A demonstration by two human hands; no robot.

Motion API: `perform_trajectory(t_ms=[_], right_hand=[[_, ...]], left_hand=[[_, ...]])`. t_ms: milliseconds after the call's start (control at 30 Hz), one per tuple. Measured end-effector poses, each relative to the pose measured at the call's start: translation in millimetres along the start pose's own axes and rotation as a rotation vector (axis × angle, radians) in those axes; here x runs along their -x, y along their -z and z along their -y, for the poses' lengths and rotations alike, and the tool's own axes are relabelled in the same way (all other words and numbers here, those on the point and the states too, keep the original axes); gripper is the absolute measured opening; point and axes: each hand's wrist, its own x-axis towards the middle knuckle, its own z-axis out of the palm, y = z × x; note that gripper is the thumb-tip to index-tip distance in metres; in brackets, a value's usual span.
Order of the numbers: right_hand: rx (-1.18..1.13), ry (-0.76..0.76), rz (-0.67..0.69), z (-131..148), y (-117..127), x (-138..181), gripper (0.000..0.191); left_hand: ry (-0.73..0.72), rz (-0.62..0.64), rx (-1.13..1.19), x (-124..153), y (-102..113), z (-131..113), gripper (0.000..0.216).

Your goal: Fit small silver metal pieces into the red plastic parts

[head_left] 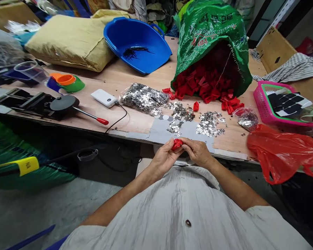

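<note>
Both my hands meet just in front of the table's near edge, pinching one small red plastic part [176, 143] between them. My left hand [163, 157] grips it from the left with curled fingers. My right hand [196, 151] closes on it from the right. On the table beyond them lie loose piles of small silver metal pieces [208, 124] and a clear bag of the same pieces [144, 97]. A green sack [211, 31] lies on its side, spilling many red plastic parts [206, 86].
A blue plastic basin [135, 43] and a tan sack [67, 41] sit at the back. A white power bank [104, 98] with a cable, a red-tipped hand tool [65, 106], a pink basket [266, 111] and a red plastic bag [281, 152] border the work area.
</note>
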Motion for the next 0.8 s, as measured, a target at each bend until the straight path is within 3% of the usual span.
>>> perform_trajectory(t_ms=[100, 233, 367, 500, 600, 700, 800], right_hand=[[-0.079, -0.018, -0.051, -2.9, -5.2, -1.2, 0.034], [-0.108, -0.103, 0.045, -14.5, -2.6, -7.7, 0.035], [0.11, -0.301, 0.021, -41.8, 13.4, -28.3, 0.035], [0.356, -0.398, -0.092, -73.7, 32.1, -61.9, 0.036], [0.533, -0.439, -0.121, -89.9, 40.7, -89.5, 0.046], [0.644, -0.447, -0.058, -100.4, 44.6, -113.5, 0.045], [0.674, -0.479, -0.014, -109.0, 48.7, -128.2, 0.032]], left_hand=[[-0.042, -0.004, 0.0, -0.9, -0.2, 2.2, 0.016], [-0.034, 0.004, -0.075, -1.0, 9.5, 0.6, 0.016], [0.102, -0.063, -0.27, 2.4, 34.8, 0.7, 0.023], [0.178, -0.279, -0.373, -3.5, 64.9, 9.6, 0.024], [0.147, -0.427, -0.371, -11.8, 78.8, 15.3, 0.056], [0.118, -0.439, -0.389, -15.4, 83.6, 15.7, 0.073], [0.086, -0.389, -0.439, -12.1, 83.1, 12.9, 0.059]])
